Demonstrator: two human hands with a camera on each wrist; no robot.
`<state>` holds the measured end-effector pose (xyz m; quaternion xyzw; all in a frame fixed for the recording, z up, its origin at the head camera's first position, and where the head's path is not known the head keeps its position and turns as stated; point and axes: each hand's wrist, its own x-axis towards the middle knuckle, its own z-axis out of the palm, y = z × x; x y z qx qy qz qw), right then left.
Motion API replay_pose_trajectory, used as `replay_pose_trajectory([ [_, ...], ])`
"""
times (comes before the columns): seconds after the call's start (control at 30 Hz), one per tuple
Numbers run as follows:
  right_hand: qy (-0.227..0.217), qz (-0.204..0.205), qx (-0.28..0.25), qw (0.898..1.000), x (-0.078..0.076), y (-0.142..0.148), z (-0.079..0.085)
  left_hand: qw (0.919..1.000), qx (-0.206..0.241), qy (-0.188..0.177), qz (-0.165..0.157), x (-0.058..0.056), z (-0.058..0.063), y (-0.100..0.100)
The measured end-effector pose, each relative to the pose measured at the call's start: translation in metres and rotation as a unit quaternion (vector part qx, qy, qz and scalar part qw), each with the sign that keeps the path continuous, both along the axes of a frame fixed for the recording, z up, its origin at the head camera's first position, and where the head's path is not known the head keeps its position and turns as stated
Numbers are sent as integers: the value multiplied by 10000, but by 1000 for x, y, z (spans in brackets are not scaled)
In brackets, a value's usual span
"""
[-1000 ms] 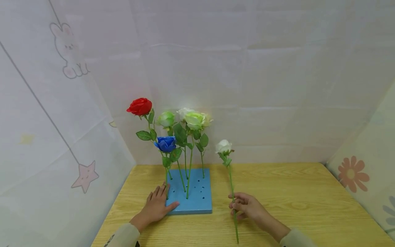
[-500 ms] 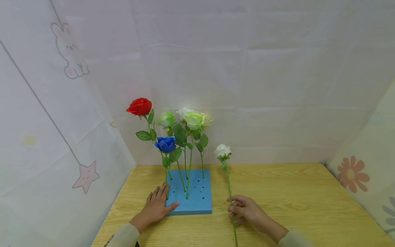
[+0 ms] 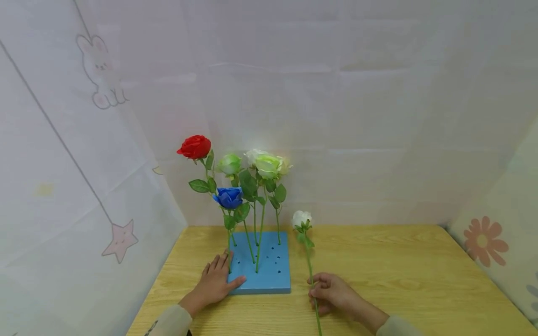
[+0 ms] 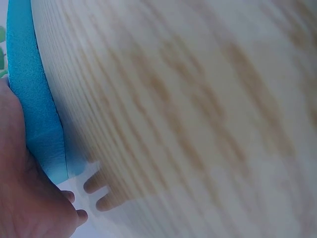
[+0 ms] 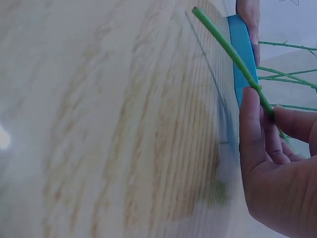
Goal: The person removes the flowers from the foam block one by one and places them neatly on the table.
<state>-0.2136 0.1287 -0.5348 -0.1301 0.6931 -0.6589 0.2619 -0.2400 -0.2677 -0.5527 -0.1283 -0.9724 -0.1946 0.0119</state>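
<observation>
My right hand point(image 3: 332, 294) pinches the green stem of a white rose point(image 3: 301, 219) between thumb and fingers, to the right of a blue foam board point(image 3: 273, 283). The right wrist view shows the lower end of the stem point(image 5: 223, 42) sticking out past the fingers, above the table. With fingers spread, my left hand point(image 3: 213, 282) rests on the left front corner of the board, the thumb along its top. Standing in the board are a red rose point(image 3: 195, 147), a blue rose point(image 3: 229, 198), a green rose point(image 3: 230, 164) and several pale ones. Small holes dot its right half.
The board lies on a wood-grain table point(image 3: 391, 261). A pale cloth backdrop point(image 3: 378, 116) rises behind the table, with printed cloth on both sides. The leafy stems lean in different directions above the board.
My right hand has come slightly down and left with the white rose, whose bloom now sits lower. The left hand keeps its place on the board. The head view has shifted a little.
</observation>
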Motion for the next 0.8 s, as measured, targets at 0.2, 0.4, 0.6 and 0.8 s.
replay_pose_trajectory([
  [0.2, -148, 54, 206, 9997, 0, -5, -3, 9999, 105, 38, -26, 2, 1, 1],
  [0.4, -239, 23, 443, 9987, -2, -8, -6, 9998, -146, -129, 39, 0, 2, 3],
  [0.6, -240, 46, 693, 9973, -4, -9, -7, 9994, -223, -258, 98, -4, 0, 2],
  [0.8, -98, 66, 944, 9955, -9, -13, -6, 9993, -244, -273, 117, -5, -1, 2],
])
